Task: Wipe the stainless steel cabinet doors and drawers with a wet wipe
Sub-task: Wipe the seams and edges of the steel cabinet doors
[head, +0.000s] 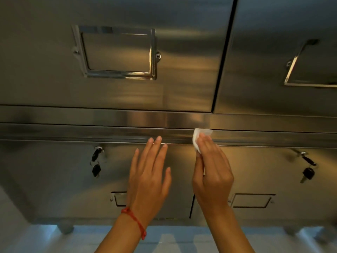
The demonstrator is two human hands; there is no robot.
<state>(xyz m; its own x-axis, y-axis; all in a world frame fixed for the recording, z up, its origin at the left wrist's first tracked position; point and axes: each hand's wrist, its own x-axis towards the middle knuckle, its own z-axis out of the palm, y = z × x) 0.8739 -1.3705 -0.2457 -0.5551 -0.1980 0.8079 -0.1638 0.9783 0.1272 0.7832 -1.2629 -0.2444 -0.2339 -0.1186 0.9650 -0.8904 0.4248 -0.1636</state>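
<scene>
A stainless steel cabinet fills the view, with an upper left door, an upper right door and lower doors under a horizontal steel ledge. My right hand holds a white wet wipe and presses it on the ledge, right above the gap between the lower doors. My left hand is flat with straight fingers, its fingertips touching the lower left door just under the ledge. A red string bracelet circles my left wrist.
Black keys hang from a lock on the lower left door and from another lock on the lower right door. Chrome label frames sit on the upper doors. The pale floor and cabinet feet show below.
</scene>
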